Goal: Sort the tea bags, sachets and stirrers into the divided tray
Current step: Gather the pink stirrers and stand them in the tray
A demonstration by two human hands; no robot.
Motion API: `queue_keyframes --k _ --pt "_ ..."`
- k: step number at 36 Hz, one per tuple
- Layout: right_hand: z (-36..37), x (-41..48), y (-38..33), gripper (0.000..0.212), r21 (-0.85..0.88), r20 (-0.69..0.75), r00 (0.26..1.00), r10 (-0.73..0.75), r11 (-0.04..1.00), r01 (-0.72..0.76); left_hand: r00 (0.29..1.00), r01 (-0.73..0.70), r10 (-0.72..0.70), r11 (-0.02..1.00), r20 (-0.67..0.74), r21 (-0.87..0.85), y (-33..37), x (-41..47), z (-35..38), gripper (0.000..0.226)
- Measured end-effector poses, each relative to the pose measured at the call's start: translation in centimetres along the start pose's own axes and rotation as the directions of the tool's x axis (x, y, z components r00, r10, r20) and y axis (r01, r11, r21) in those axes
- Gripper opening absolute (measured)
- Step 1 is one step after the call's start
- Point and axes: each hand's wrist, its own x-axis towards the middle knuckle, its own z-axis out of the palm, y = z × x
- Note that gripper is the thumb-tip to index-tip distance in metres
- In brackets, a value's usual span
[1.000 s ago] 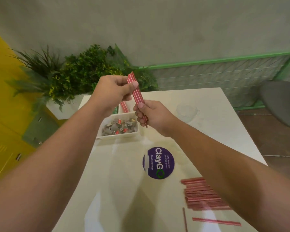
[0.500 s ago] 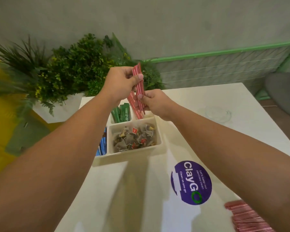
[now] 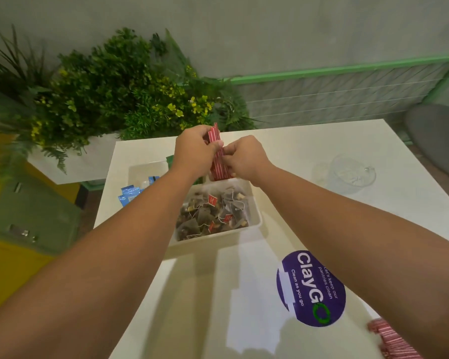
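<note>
With our left hand and right hand pinching the near-upright red sachets, whose ends hung just below them over the tray, we judged lowering them into its far slot came next.

Leafy plants stand beyond and left of the grip, a clear glass cup sits to its right, and a purple sticker lies nearer.
</note>
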Motion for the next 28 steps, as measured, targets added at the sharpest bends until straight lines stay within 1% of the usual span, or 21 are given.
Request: queue_keyframes --k 3,8,15,20,23,28 --pt "0.4 -0.3 0.0 0.017 -0.039 -0.026 1.000 0.007 0.999 -0.008 0.999 0.020 -0.018 0.999 -0.041 0.045 -0.2 -0.3 0.4 0.044" --pt "0.8 -0.5 -0.4 0.017 -0.094 -0.041 0.999 0.013 0.995 -0.017 0.992 0.056 -0.043 0.992 -0.116 0.114 -0.6 -0.2 0.6 0.050" --pt "0.6 -1.6 -0.9 0.021 -0.150 -0.035 0.998 0.053 0.987 -0.058 0.988 0.106 -0.084 0.979 -0.127 0.176 -0.1 -0.4 0.7 0.063" --pt "-0.5 -2.9 -1.6 0.023 -0.171 0.002 0.999 0.049 0.984 -0.048 0.988 0.113 -0.087 0.969 -0.125 0.219 1.0 -1.2 0.2 0.056" --pt "-1.5 -4.1 -1.8 0.023 -0.126 0.000 1.000 0.013 0.992 -0.013 0.989 0.086 -0.058 0.973 -0.137 0.215 1.8 -2.1 -0.2 0.056" --pt "-3.9 -6.7 -1.6 0.028 -0.080 0.023 0.999 -0.043 0.996 0.045 0.988 0.069 -0.043 0.982 -0.151 0.175 3.8 -4.5 -0.5 0.045"
